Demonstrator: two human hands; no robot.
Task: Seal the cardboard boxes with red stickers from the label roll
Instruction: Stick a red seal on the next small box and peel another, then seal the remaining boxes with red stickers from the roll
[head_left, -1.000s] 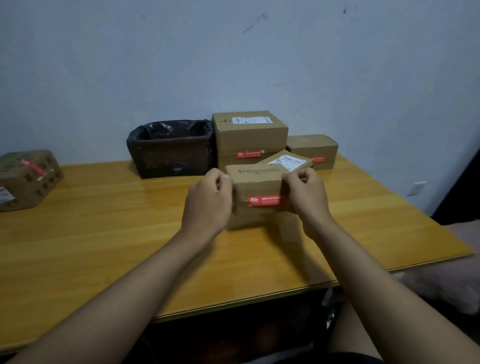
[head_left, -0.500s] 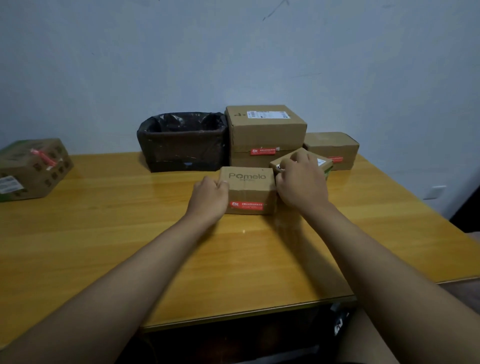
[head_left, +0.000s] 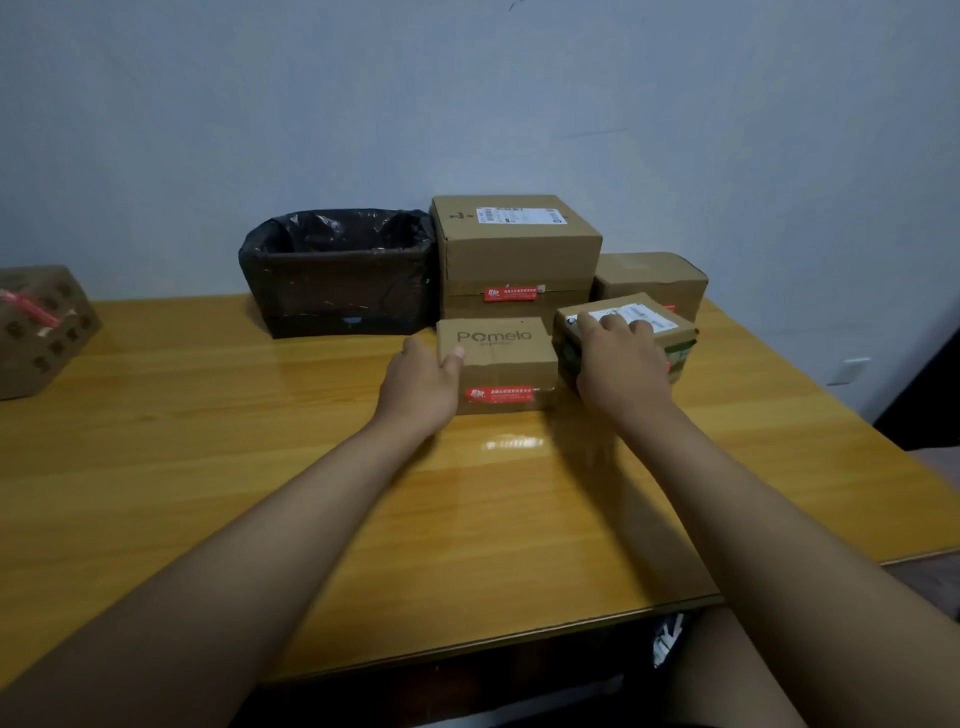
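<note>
A small cardboard box printed "Pomelo" (head_left: 496, 358) is sitting on the wooden counter (head_left: 208, 441), and every other place here is being given relative to it. A red sticker (head_left: 500, 395) is lying across the seam on its near face. The person's left hand (head_left: 423, 384) is resting against the box's left side, its thumb lying over the top left edge and its fingers hidden behind the cardboard, so how tight that grip is cannot be told. The right hand (head_left: 618, 364) is lying just to the right of the Pomelo box, its grip loose, with straight fingers spread flat on the white shipping label of a second small box (head_left: 670, 332) that is touching or nearly touching the Pomelo box's right side. Directly behind the Pomelo box a larger carton (head_left: 514, 249) is standing, with its own red sticker (head_left: 510, 293) on its near face. Behind and to the right, another brown box (head_left: 652, 278) is sitting against the wall. Behind and to the left, a bin lined with a black bag (head_left: 337, 275) is standing beside the larger carton. Far to the left, at the counter's edge, a printed box (head_left: 44, 327) with red tape is lying tilted. The label roll cannot be made out.
</note>
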